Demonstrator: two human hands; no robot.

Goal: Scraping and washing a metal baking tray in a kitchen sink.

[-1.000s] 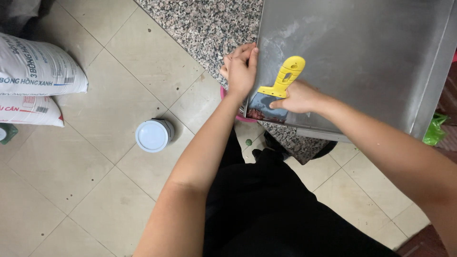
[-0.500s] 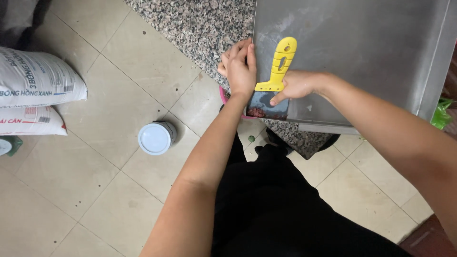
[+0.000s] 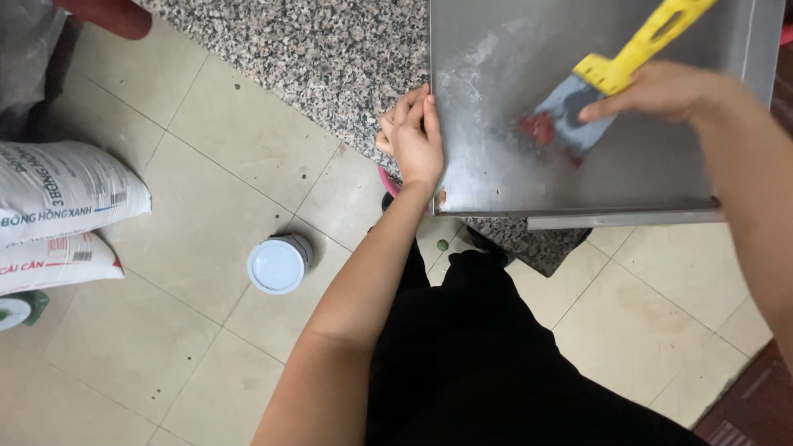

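Both hands busy: my left hand (image 3: 415, 140) fingers pinch the metal tray's (image 3: 496, 165) left edge, right hand (image 3: 661, 89) fingers clamp the yellow scraper (image 3: 615, 70), upper right.

Even indoor light, soft glare, motion-blurred right hand (image 3: 661, 89)

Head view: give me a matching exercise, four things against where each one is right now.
Things:
1. scraper
2. left hand
3. white-lidded can
4. printed sacks

Places:
A. stacked at the frame's left edge
B. standing on the floor tiles beside the person's left arm
C. gripping the metal tray's left edge
D. blade down on the tray, held by the right hand

Pairs: 1-D, 2-C, 3-B, 4-A
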